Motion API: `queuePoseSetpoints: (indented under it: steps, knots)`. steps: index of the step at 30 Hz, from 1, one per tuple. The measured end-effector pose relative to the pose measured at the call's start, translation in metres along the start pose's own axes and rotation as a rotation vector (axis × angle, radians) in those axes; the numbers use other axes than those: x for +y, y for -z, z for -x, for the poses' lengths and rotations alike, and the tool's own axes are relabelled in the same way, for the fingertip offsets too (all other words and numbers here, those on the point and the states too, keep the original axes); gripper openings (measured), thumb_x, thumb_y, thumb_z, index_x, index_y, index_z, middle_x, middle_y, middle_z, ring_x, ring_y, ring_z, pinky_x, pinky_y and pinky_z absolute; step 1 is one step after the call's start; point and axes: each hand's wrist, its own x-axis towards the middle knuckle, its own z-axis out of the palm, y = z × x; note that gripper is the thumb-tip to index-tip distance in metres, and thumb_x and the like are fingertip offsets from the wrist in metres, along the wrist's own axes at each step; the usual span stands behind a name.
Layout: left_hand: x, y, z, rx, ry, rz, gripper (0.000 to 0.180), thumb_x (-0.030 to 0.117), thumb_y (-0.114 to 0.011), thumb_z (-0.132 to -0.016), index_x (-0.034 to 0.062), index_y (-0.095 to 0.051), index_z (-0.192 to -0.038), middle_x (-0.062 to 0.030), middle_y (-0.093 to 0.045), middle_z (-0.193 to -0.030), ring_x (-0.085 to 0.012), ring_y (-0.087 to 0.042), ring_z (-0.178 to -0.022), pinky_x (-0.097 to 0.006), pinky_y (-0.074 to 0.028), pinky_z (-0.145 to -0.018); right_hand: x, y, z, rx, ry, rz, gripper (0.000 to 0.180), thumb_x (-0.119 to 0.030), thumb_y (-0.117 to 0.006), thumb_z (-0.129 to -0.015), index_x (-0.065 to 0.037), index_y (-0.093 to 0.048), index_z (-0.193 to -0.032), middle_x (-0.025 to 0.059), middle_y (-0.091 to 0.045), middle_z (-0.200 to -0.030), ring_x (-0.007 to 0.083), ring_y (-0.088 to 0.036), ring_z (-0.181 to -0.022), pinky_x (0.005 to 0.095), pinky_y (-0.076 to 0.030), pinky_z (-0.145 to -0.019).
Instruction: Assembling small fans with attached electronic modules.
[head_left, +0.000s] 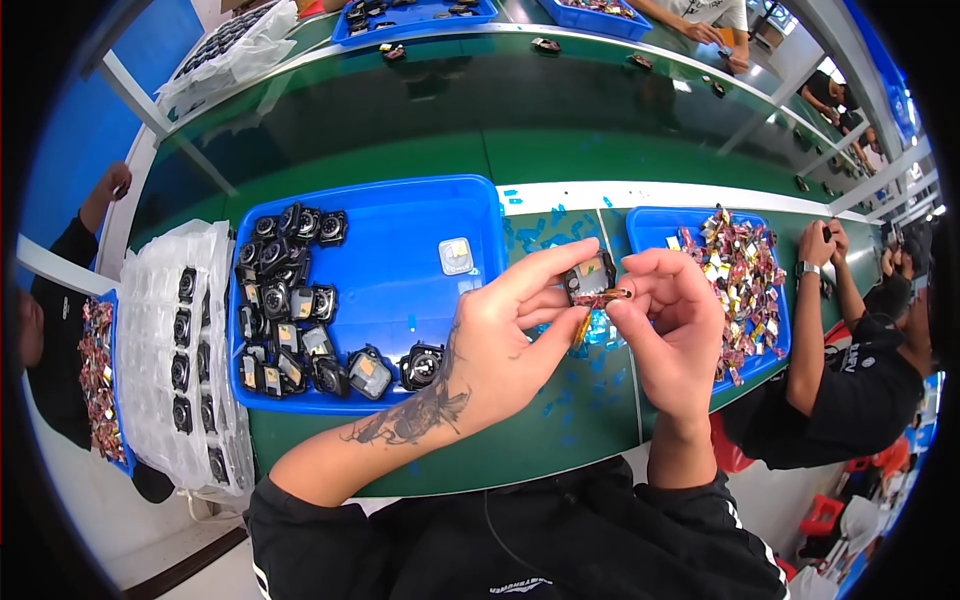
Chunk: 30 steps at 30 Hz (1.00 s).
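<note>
My left hand (pixel 510 335) is closed around a black smartwatch case (pixel 588 272), its open side facing up. My right hand (pixel 672 335) pinches a small dark red circuit board (pixel 600 299) at the case's lower edge. Whether the board is still joined to the case cannot be made out. A yellowish strip (pixel 581 328) hangs below the board beside my left thumb. Left of my hands, a blue tray (pixel 400 250) holds several black watch cases (pixel 290 300) and a clear square piece (pixel 456 256). To the right, another blue tray (pixel 642 226) is heaped with small red circuit boards (pixel 738 275).
Blue film scraps (pixel 550 225) litter the green tabletop between the trays. White plastic trays (pixel 165 340) with watch cases stand at the left. A dark green conveyor belt (pixel 400 120) crosses beyond a white rail, carrying scattered parts. Co-workers sit close on the right (pixel 840 370) and left.
</note>
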Motion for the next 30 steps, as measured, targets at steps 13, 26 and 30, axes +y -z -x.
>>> queuePoseSetpoints:
  steps: [13,26,30]
  knots:
    - [0.0,-0.006,0.003,0.035,-0.037,0.017,0.038,-0.009,-0.056,-0.091,-0.0025,-0.056,-0.128,-0.0132,-0.065,-0.113,-0.017,-0.066,-0.103,-0.027,-0.055,-0.087,0.005,0.006,-0.003,-0.013,0.001,0.21,0.043,0.005,-0.073,-0.079,-0.004,-0.054,-0.117,-0.0033,-0.059,-0.078,-0.0018,-0.042,-0.06,0.0148,-0.03,-0.053]
    - [0.027,0.053,-0.03,0.148,-0.246,-0.955,0.041,0.007,-0.064,-0.087,0.0043,-0.055,-0.126,-0.0202,-0.064,-0.114,-0.0301,-0.068,-0.097,-0.038,-0.054,-0.083,0.01,0.012,-0.086,-0.242,-0.028,0.245,0.039,0.002,-0.068,-0.082,-0.001,-0.052,-0.118,0.0021,-0.063,-0.077,0.0062,-0.058,-0.07,0.022,-0.046,-0.064]
    - [0.038,0.11,-0.02,-0.013,-0.227,-1.643,0.023,0.02,-0.068,-0.084,0.0065,-0.06,-0.102,-0.0141,-0.068,-0.095,-0.0347,-0.066,-0.089,-0.044,-0.052,-0.077,0.049,0.024,-0.189,-0.295,-0.248,0.459,0.043,-0.007,-0.074,-0.077,0.0,-0.057,-0.117,0.0049,-0.067,-0.078,0.009,-0.053,-0.062,0.0237,-0.045,-0.057]
